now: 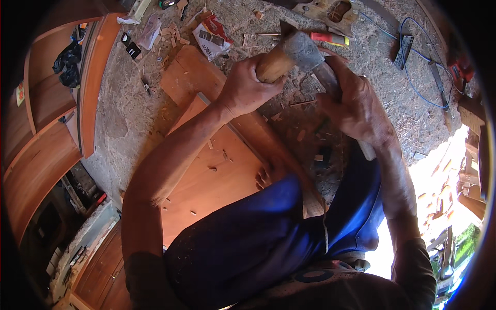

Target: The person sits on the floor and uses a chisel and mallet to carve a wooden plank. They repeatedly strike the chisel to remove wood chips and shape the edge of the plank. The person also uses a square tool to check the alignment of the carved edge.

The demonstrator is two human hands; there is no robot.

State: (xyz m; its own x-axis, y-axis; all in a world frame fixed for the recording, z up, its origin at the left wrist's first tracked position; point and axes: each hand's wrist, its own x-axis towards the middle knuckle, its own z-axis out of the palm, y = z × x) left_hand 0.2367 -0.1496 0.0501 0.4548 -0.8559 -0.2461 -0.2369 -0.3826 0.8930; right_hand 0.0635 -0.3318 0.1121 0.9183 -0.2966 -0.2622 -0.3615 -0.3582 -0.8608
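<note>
My left hand (249, 88) is closed around a thick wooden handle, close below the metal head of a hatchet (305, 51). Its dark, pointed edge is up and to the left, its blocky grey end toward my right hand. In my right hand (356, 103) a narrow, flat strip of wood (326, 80) is gripped; its upper end meets or lies just beside the hatchet head, and its pale lower end shows below my palm. Under my left arm lies an orange-brown wooden panel (201, 188) with small wood chips scattered over it.
A wooden cabinet frame (95, 93) stands at the left. Beyond my hands, a red-and-yellow screwdriver (330, 39) and a red-and-white packet (212, 37) lie on the rough floor. A blue cable (408, 82) loops beside a dark power strip (403, 52) at the right.
</note>
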